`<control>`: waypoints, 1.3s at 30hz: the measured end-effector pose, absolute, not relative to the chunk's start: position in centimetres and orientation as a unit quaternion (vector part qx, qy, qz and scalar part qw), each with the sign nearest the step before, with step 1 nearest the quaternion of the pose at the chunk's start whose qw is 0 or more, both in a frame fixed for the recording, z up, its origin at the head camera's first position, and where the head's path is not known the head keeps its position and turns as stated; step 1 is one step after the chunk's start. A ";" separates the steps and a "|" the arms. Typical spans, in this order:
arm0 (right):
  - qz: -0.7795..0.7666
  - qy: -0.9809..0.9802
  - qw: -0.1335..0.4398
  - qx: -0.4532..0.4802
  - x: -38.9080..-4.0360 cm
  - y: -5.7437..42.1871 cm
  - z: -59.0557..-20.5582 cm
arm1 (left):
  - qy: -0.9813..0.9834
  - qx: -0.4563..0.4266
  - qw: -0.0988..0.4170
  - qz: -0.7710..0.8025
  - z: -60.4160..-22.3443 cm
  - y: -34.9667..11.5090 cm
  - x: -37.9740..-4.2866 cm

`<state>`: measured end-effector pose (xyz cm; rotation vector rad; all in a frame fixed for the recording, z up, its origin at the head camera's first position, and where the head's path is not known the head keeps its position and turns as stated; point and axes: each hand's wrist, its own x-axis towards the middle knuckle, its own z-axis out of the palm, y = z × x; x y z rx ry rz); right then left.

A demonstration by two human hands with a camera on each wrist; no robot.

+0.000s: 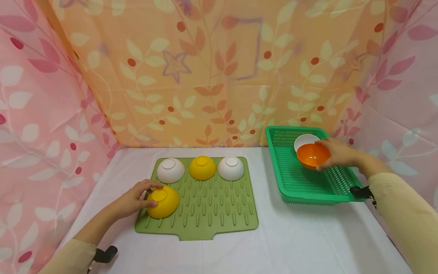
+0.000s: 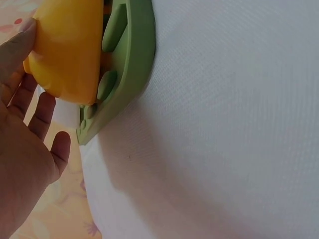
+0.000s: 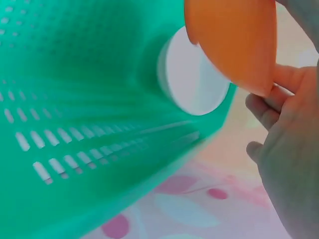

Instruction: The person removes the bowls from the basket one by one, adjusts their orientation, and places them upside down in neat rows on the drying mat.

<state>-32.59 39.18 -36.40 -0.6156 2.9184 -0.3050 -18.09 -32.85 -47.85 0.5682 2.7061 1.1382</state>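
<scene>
My left hand (image 1: 138, 196) pinches the foot of an upside-down yellow bowl (image 1: 165, 207) at the front left of a green ridged mat (image 1: 226, 224). In the left wrist view that yellow bowl (image 2: 67, 55) has its rim down by the mat's edge. On the right, my right hand (image 1: 337, 152) grips an orange bowl (image 1: 311, 158) by its rim, with thumb and fingers on opposite sides. The orange bowl is inside or just above a green basket (image 1: 278, 179), in front of a white bowl (image 3: 197, 74) that it partly covers.
Along the mat's back edge stand a white bowl (image 1: 170, 173), a yellow bowl (image 1: 202, 170) and another white bowl (image 1: 231, 171), all upside down. A white cloth (image 1: 239, 251) covers the table. Patterned curtains (image 1: 212, 76) enclose the back and sides.
</scene>
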 end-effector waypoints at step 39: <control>-0.367 0.907 -0.061 -0.196 -18.7 17.4 -38.9 | 0.907 0.182 0.073 0.373 -47.8 -32.6 -17.6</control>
